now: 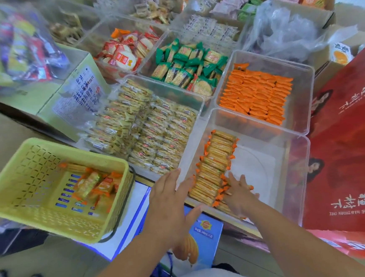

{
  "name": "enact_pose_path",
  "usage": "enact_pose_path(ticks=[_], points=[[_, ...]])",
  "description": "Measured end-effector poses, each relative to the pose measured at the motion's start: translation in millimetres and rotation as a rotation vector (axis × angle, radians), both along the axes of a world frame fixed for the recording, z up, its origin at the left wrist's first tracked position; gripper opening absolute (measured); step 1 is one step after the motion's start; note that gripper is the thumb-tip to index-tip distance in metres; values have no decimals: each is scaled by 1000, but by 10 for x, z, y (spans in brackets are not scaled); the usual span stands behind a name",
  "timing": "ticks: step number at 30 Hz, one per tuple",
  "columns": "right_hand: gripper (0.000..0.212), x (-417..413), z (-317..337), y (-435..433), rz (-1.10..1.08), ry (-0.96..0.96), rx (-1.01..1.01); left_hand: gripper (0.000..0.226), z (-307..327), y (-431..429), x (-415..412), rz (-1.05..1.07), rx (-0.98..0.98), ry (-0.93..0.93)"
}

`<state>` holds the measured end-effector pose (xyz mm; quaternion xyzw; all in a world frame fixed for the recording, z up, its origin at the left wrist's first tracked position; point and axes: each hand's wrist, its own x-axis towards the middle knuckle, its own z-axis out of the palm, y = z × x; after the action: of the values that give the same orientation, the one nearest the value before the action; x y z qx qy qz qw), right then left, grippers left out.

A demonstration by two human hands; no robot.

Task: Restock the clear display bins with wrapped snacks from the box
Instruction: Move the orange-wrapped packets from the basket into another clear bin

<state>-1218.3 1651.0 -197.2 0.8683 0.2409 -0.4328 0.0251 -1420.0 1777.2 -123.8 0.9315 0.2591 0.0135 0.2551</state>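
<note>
Orange snack row (215,168), fingers (185,187) either side

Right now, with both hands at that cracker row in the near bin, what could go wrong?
The cracker row stands on edge with the near bin bare to its right; if the right hand lifts, packs may topple. The yellow basket sits tilted on a blue-and-white box and might slide off.

I see my left hand (171,197) flat against the left wall of the near clear plastic bin (264,166). My right hand (239,191) presses straight fingers on its row of orange-wrapped cracker packs (214,166). Loose packs (93,187) lie in the yellow perforated plastic basket (33,163).
</note>
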Motion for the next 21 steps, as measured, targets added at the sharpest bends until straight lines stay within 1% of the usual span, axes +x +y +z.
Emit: enact_pose_path(ticks=[3,5,6,8,9,10,11,12,13,14,16,19,21], points=[[65,-30,84,-67,53,-63,-4,59,173,280,-396,93,38,-97],[61,-105,192,-36,34,-129,9,50,214,590,-706,207,63,-144],[61,-173,260,8,-1,-166,25,45,220,772,-853,282,60,-138],[63,-361,444,156,-40,-301,82,42,207,1173,-1120,434,-10,-40],[62,-486,554,250,-39,-390,150,46,181,1376,-1229,494,-56,30],[59,-632,666,361,-44,-463,270,51,137,1573,-1329,539,-94,102],[55,-807,779,491,-57,-507,412,56,76,1766,-1408,572,-136,168],[49,-1002,887,635,-72,-512,539,60,17,1938,-1460,600,-185,229],[45,-1211,979,785,-75,-478,623,64,-56,2101,-1484,622,-249,282],[42,-1417,1044,938,-66,-405,675,69,-127,2236,-1480,636,-320,327],[42,-1794,1094,1198,-67,-174,736,80,-284,2444,-1419,638,-433,406],[53,-2144,1073,1453,-187,138,684,103,-498,2596,-1314,543,-478,578],[59,-2265,1044,1518,-333,282,677,116,-598,2615,-1250,562,-608,590]])
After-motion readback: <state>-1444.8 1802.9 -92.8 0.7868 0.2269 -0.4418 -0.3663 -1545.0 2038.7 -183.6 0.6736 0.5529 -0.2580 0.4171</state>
